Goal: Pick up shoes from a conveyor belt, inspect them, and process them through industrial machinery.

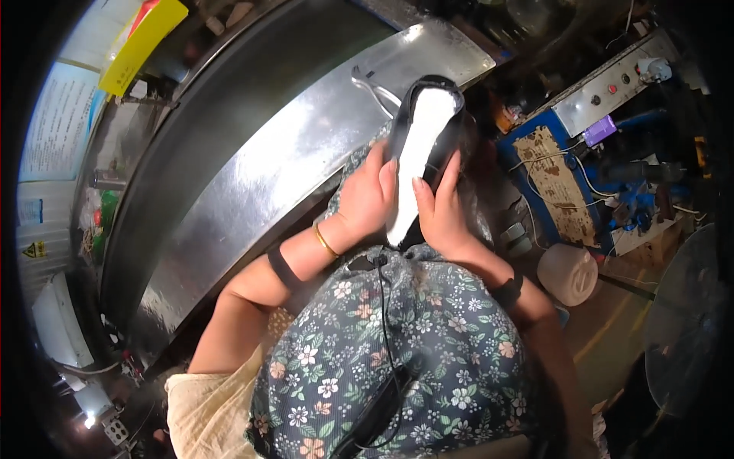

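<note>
Between my two hands is a black shoe (397, 130) with a long white sole-shaped face (419, 153) turned up toward me. My left hand (367, 191) grips its left side, fingers along the black edge and thumb by the white part. On the opposite side my right hand (442, 210) is closed round the black edge, its thumb near the white face. The shoe is over my lap, above the floral apron (397, 336), with its narrow end toward me. Just beyond it, a metal hand tool with curved handles (375, 90) lies on the metal bench.
A shiny metal bench top (260, 161) runs diagonally on the left, beside a dark belt-like surface (206, 107). To the right stand a blue machine with a control panel (604, 92), loose cables, a pale plastic jug (567, 275) and a round fan-like guard (684, 321).
</note>
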Motion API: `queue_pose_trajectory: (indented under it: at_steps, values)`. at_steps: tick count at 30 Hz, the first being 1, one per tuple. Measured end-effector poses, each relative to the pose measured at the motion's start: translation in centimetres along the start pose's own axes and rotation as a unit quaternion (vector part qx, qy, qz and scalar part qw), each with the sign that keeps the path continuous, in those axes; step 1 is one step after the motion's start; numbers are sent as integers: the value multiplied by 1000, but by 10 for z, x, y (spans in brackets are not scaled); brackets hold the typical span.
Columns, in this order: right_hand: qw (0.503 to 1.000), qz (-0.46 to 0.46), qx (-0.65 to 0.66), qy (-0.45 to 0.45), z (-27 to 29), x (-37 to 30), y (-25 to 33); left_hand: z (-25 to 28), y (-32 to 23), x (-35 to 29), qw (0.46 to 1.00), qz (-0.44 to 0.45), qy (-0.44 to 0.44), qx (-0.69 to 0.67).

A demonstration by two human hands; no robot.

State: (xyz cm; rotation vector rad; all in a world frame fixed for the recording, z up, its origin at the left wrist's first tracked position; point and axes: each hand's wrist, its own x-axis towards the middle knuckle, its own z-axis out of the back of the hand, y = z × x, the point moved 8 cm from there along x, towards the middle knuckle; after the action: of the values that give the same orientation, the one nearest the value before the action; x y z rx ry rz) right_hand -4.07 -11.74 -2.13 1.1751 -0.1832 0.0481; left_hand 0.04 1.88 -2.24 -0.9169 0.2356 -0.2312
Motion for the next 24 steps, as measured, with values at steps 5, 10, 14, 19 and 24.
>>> queue_pose_trajectory:
  at_steps: [5,10,14,19,24]
  values:
    - [997,57,11,45,21,-4,-14,-17,-1,50,908,-43,84,-408]
    - [982,-53,180,3,63,36,-3,-6,-48,90,907,-32,157,-390]
    - [936,-31,351,14,60,77,-4,-12,-71,79,951,-76,105,-282]
    - [967,92,217,91,60,94,21,-8,-76,79,910,-150,164,-349]
    - [980,166,93,-49,59,81,37,-4,-68,66,956,-185,92,-206]
